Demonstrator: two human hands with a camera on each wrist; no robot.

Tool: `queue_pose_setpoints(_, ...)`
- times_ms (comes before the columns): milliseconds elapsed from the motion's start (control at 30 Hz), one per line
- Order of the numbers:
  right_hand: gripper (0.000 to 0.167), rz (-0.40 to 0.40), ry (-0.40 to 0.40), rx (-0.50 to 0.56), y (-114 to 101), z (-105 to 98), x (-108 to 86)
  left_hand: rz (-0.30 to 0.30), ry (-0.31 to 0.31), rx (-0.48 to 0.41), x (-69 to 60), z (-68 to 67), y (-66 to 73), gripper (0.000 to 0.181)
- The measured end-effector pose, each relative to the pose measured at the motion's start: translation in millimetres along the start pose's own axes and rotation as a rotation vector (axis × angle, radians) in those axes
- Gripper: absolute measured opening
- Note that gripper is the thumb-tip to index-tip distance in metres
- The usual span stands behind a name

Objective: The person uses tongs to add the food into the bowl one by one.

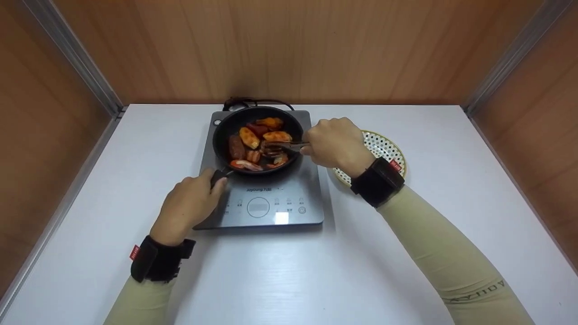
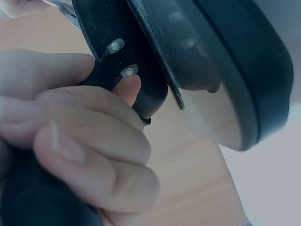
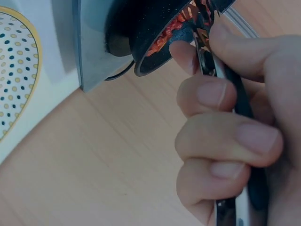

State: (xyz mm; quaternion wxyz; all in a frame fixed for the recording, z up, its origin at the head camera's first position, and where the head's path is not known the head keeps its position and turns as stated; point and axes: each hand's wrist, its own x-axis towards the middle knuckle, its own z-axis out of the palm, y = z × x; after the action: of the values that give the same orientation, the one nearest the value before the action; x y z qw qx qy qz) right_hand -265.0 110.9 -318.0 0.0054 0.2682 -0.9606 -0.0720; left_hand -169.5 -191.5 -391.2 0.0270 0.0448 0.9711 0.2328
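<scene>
A black frying pan (image 1: 230, 123) sits on an induction cooker (image 1: 295, 183). My left hand (image 1: 187, 203) grips its handle (image 1: 217, 178), fingers curled round it in the left wrist view. With my right hand (image 1: 336, 144) I hold tongs (image 1: 291, 146), whose tips are down among the food at the pan's right side. Around the tips lie browned orange-yellow pieces (image 1: 249, 137), a dark reddish-brown piece (image 1: 236, 147) and a red-and-white piece (image 1: 246, 165). In the right wrist view my fingers wrap the tongs' arms (image 3: 242, 96). Whether the tips pinch any food is unclear.
A white plate (image 1: 384, 146) with dots and a yellow rim stands right of the cooker, partly behind my right wrist. A black cord (image 1: 271, 100) runs behind the cooker. Wooden panels (image 1: 289, 49) enclose the white table (image 1: 271, 280) at the back and sides.
</scene>
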Motion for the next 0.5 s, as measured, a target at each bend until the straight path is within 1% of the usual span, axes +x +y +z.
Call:
queue_pose_setpoints(100,0.028,-0.005,0.012,-0.019,0.1,2.5,-0.2,-0.004,-0.001,0.002,-0.3,0.3,-0.5,0.032)
queue_pose_setpoints(267,0.027,-0.027,0.046,-0.006,6.4,8.0,-4.3,-0.006,-0.004,0.002,-1.1,1.1,-0.6,0.032)
queue_pose_setpoints(400,0.027,-0.038,0.093,0.02,16.7,7.5,-13.9,0.002,-0.005,0.001,-1.1,0.7,0.3,0.033)
queue_pose_setpoints(500,0.026,-0.018,0.108,0.063,27.4,3.8,-24.7,0.017,-0.004,0.005,-0.7,0.1,0.2,0.035)
